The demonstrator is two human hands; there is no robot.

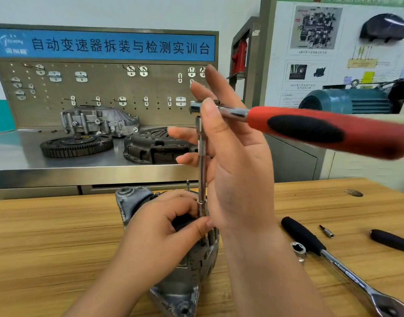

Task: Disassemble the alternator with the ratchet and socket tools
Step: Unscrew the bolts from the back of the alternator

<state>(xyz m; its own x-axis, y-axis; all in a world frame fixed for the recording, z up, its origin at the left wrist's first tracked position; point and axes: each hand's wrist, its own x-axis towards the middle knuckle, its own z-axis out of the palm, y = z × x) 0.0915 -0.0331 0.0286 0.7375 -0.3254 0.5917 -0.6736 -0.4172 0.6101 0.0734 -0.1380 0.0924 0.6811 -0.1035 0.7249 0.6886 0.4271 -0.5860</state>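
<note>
The grey alternator (185,282) stands on the wooden table (47,248) in front of me. A long chrome extension bar (202,170) rises upright from its top. The bar carries a ratchet with a red and black handle (322,129) that points to the right. My left hand (160,236) rests on the alternator and pinches the lower end of the bar between thumb and forefinger. My right hand (237,175) is beside the bar with straight, spread fingers. Its thumb lies against the ratchet's neck by the head.
To the right on the table lie a second chrome ratchet with a black grip (347,268), a loose socket (298,250), a small bit (327,232) and another black handle (391,241). A steel bench behind holds a flywheel (76,146), a clutch cover (155,145) and a housing.
</note>
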